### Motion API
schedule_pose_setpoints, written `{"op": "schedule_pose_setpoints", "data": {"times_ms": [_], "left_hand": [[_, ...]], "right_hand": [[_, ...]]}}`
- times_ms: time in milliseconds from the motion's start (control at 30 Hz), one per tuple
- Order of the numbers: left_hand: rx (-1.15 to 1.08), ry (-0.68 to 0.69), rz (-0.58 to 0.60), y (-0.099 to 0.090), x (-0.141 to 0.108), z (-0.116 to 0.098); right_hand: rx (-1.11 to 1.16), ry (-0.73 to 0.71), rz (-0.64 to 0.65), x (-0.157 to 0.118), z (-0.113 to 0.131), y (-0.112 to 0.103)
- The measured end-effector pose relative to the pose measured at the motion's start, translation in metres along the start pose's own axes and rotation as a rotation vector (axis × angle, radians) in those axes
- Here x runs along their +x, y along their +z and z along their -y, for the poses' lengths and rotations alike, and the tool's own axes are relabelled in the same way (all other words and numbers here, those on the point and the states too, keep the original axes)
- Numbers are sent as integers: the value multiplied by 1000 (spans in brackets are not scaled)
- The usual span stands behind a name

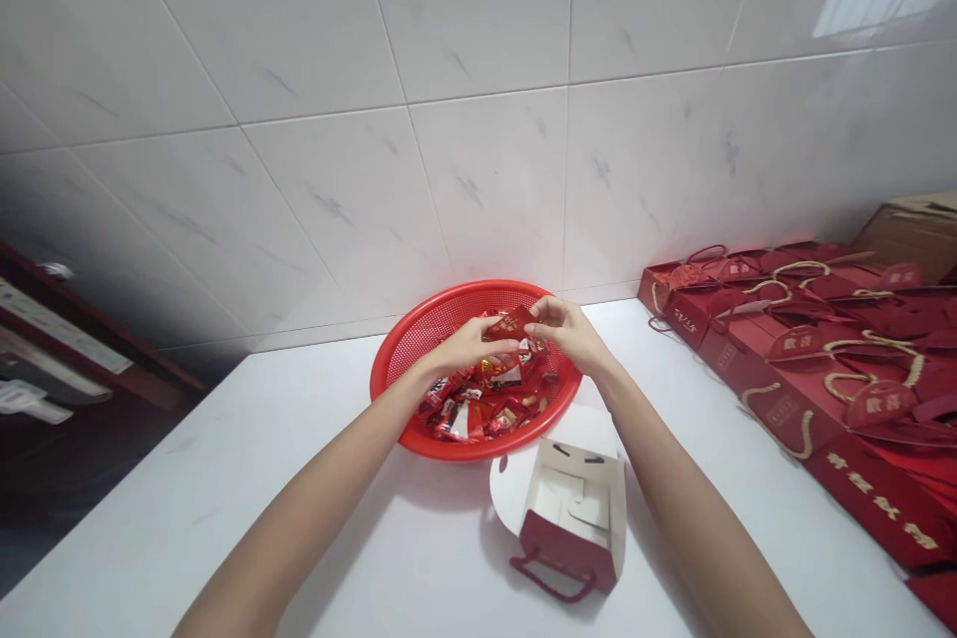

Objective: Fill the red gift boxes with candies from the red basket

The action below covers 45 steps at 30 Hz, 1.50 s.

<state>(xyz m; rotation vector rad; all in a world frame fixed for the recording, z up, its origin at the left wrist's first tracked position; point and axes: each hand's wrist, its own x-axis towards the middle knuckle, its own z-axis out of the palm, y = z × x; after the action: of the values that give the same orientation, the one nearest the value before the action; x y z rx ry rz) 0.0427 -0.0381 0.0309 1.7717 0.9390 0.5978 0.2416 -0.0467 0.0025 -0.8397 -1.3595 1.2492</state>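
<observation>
Both hands are raised over a red plastic basket (385, 369) that holds wrapped candies (464, 417) and other small snacks. Between them is a small dark red packet (510, 323) with gold print. My left hand (473, 344) grips the packet's left side, fingers closed. The thumb and fingers of my right hand (562, 327) pinch its right end. In front of the basket, nearer to me, stands an open gift box (572, 543), white inside and dark red outside, with a red cord handle. Nothing is visible inside it.
Rows of closed red gift boxes (785, 349) with rope handles fill the right side of the white table (336, 558). A brown cardboard box (916, 229) sits behind them. Tiled wall (485, 179) rises at the back. A dark shelf (82, 349) stands beyond the table's left edge.
</observation>
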Motion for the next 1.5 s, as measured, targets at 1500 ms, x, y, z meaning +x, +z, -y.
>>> {"op": "schedule_pose_setpoints", "data": {"times_ms": [1500], "left_hand": [[497, -38, 83, -9, -2, 18]], "right_hand": [[63, 34, -100, 2, -3, 0]]}}
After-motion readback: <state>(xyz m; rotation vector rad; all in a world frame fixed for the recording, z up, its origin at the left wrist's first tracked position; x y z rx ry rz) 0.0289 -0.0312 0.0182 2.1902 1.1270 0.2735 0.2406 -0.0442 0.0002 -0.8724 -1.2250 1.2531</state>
